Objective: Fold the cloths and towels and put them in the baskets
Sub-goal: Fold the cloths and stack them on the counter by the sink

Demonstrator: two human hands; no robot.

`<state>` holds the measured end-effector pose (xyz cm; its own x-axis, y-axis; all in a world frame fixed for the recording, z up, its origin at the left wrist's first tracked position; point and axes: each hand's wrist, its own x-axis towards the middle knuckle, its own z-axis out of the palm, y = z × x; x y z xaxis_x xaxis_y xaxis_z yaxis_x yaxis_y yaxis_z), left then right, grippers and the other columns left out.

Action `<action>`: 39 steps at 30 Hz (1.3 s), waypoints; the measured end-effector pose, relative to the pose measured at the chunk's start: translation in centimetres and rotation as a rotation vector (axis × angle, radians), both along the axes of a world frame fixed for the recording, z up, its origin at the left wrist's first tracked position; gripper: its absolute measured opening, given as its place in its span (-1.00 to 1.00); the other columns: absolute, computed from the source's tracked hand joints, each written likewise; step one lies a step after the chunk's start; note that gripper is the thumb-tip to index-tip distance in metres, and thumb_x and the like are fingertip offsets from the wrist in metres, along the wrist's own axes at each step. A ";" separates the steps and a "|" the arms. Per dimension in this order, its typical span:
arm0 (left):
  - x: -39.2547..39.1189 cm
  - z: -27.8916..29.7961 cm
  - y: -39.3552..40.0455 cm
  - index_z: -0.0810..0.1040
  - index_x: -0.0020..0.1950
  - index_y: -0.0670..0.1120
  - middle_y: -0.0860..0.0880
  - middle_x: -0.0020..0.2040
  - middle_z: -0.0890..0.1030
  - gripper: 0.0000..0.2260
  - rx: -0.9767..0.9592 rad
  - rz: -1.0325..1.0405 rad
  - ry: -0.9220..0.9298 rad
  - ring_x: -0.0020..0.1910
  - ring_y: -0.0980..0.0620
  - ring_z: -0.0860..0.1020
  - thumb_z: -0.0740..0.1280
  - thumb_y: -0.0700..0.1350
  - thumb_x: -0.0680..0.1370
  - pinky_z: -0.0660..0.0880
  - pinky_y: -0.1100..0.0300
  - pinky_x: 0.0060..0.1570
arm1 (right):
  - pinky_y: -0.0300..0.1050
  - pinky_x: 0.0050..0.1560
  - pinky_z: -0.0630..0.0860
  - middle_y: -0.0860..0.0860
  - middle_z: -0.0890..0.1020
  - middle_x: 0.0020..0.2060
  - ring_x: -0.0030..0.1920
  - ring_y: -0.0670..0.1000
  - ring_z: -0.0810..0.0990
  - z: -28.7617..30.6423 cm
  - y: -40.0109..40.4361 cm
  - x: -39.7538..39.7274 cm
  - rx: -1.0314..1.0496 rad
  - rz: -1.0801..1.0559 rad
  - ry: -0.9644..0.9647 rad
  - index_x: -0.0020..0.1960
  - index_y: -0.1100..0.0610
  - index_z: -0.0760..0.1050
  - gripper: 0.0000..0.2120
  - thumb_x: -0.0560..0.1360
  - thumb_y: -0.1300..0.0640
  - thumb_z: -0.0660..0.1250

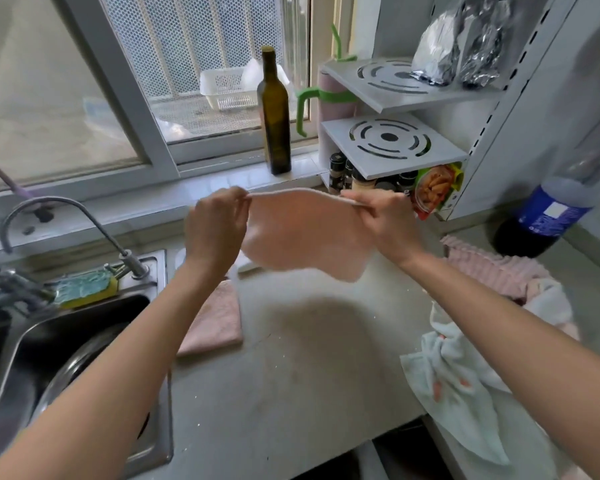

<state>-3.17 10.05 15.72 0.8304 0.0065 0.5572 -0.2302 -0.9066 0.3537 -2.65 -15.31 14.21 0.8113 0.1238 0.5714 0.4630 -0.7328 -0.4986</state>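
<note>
Pink cloth [303, 233] hung blurred in the air above the counter [291, 368], left hand [215, 223] and right hand [385, 220] pinched its top corners, arms outstretched, bare counter lay below the grip, folded pink cloth [215, 323] beneath the left forearm.

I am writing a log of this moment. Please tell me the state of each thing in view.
Pink cloth: held up, stretched between both hands
Left hand: pinching one corner
Right hand: pinching the other corner
Folded pink cloth: flat on counter
Light blue towel: crumpled
Green bottle: upright

Pink cloth [305, 233] between both hands
</note>
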 end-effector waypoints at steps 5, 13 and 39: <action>-3.5 -4.6 1.2 0.68 -0.05 -0.04 -0.13 -0.12 0.67 -0.85 0.182 -0.181 0.351 -0.09 -0.20 0.61 0.31 -0.07 0.55 0.46 0.07 -0.17 | -0.16 -0.07 0.48 0.09 0.71 -0.06 -0.08 0.07 0.68 -5.1 -0.2 -4.5 -0.127 0.115 0.234 0.08 0.13 0.66 -0.70 0.41 0.34 0.36; -9.8 -15.2 0.0 0.65 -0.10 -0.06 -0.07 -0.13 0.63 -0.82 0.601 -0.362 1.081 -0.14 -0.14 0.61 0.26 -0.19 0.44 0.45 0.13 -0.24 | -0.14 0.08 0.44 0.02 0.65 0.11 0.13 0.07 0.58 -16.1 -1.9 -11.9 -0.550 0.223 0.920 0.13 0.08 0.62 -0.71 0.52 0.26 0.22; -6.9 -23.8 -4.2 -0.18 0.56 -0.18 -0.22 0.55 -0.18 -0.32 0.225 0.046 0.965 0.53 -0.23 -0.18 -0.07 0.23 0.62 -0.23 -0.03 0.48 | -0.10 0.43 0.25 -0.04 0.35 0.42 0.46 -0.08 0.25 -18.7 -4.0 -15.4 -0.489 0.291 0.876 0.32 0.07 0.50 -0.68 0.59 0.20 0.22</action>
<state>-10.02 5.80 -8.06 0.9305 0.0270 -0.3653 0.1028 -0.9764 0.1898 -18.01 -19.27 -4.54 0.8193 0.4399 -0.3678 0.2735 -0.8636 -0.4236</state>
